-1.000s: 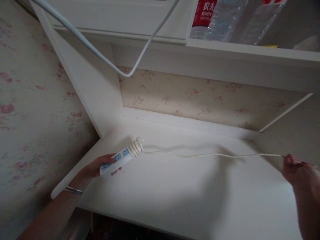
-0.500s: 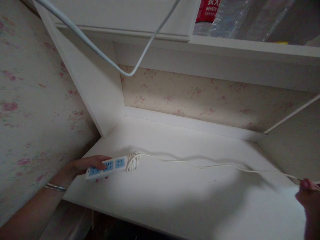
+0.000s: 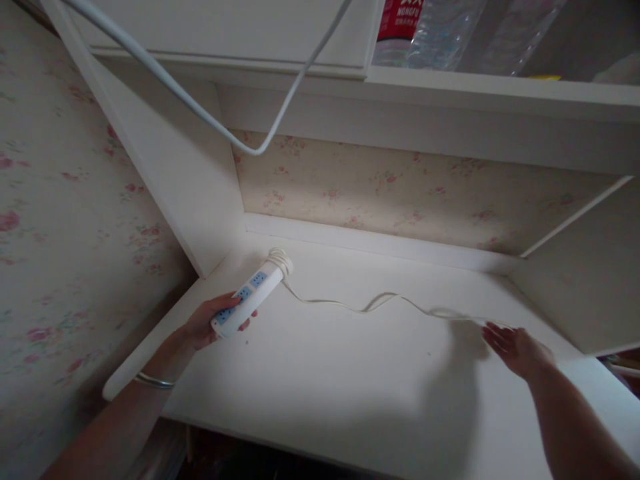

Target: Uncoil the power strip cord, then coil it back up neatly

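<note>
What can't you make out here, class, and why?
In the head view:
Part of the power strip: covered by the left hand.
Far end of the cord: lost behind the right hand.
Tops of the bottles: cut off by the upper edge.
Ends of the grey cable: cut off there too.
Small print on the red label: blurred.

I have both arms in view, well apart. My left forearm (image 3: 117,423) slants up from the lower left corner, its wrist (image 3: 181,343) nearly straight. My left hand (image 3: 204,325) is closed in a grip, thumb (image 3: 227,301) laid across the top, fingertips (image 3: 247,323) curling round below. My right forearm (image 3: 570,413) rises from the lower right, and my right hand (image 3: 524,352) reaches inward, fingers (image 3: 497,338) fairly straight and close together; whether they pinch anything, I can't tell.
</note>
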The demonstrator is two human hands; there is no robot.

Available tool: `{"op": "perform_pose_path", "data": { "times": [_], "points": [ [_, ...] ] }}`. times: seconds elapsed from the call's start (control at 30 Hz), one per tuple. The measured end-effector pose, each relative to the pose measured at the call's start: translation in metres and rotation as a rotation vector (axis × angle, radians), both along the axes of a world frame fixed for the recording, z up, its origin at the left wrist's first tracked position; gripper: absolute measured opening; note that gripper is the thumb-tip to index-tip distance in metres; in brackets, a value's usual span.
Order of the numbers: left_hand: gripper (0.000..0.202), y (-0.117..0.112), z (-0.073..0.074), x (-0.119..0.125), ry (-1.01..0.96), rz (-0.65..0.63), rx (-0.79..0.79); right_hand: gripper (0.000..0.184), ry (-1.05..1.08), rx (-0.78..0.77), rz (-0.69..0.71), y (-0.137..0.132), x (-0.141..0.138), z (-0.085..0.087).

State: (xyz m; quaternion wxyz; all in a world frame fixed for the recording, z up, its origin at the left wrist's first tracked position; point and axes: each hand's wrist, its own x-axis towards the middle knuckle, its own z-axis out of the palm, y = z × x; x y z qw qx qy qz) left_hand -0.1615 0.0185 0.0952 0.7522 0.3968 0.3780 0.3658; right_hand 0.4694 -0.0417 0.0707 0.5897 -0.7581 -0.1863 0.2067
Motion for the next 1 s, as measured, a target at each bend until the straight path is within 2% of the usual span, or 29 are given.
{"op": "perform_pose_path", "data": {
  "times": [0.1,0.2,0.27,0.3,0.33,0.37,0.4,0.43,0.47,0.57,0.67,0.77,0.83,0.9,0.93,1.0],
  "points": [
    [0.029,-0.003,0.008,0.023,-0.060,-0.080,0.029,0.030,0.103,-0.194,0.155,0.013,-0.008,-0.020],
    [0.029,-0.009,0.013,0.040,-0.094,-0.146,0.055,0.026,0.081,-0.363,0.251,0.015,-0.029,-0.025],
    [0.030,-0.013,0.015,0.049,-0.111,-0.188,0.068,0.032,-0.001,-0.457,0.326,0.016,-0.059,-0.020],
    [0.030,-0.016,0.015,0.053,-0.115,-0.214,0.073,0.036,-0.101,-0.514,0.412,0.016,-0.080,-0.016],
    [0.031,-0.018,0.016,0.057,-0.114,-0.241,0.074,0.039,-0.156,-0.548,0.558,0.015,-0.105,-0.012],
    [0.033,-0.021,0.017,0.062,-0.107,-0.272,0.070,0.042,-0.141,-0.492,0.684,0.013,-0.132,-0.007],
    [0.034,-0.024,0.018,0.066,-0.094,-0.308,0.059,0.044,-0.025,-0.357,0.850,0.011,-0.160,-0.004],
    [0.037,-0.027,0.019,0.071,-0.076,-0.349,0.040,0.045,0.149,-0.249,1.037,0.009,-0.188,-0.001],
    [0.040,-0.030,0.020,0.076,-0.056,-0.393,0.016,0.047,0.313,-0.182,1.167,0.008,-0.215,0.001],
    [0.050,-0.040,0.026,0.088,0.007,-0.529,-0.069,0.044,0.660,-0.068,1.376,0.013,-0.274,0.007],
    [0.050,-0.051,0.029,0.091,0.090,-0.644,-0.141,0.048,0.905,0.075,1.449,0.029,-0.296,0.022],
    [0.045,-0.059,0.022,0.083,0.182,-0.678,-0.164,0.045,0.886,0.195,1.425,0.042,-0.295,0.040],
    [0.043,-0.062,0.012,0.075,0.233,-0.614,-0.170,0.038,0.735,0.226,1.447,0.043,-0.292,0.047],
    [0.042,-0.064,0.000,0.068,0.269,-0.521,-0.185,0.041,0.610,0.242,1.480,0.037,-0.290,0.048],
    [0.042,-0.064,-0.006,0.065,0.273,-0.469,-0.190,0.044,0.573,0.268,1.468,0.032,-0.289,0.046],
    [0.042,-0.063,-0.014,0.059,0.254,-0.348,-0.195,0.044,0.544,0.352,1.354,0.025,-0.286,0.041]
  ]
}}
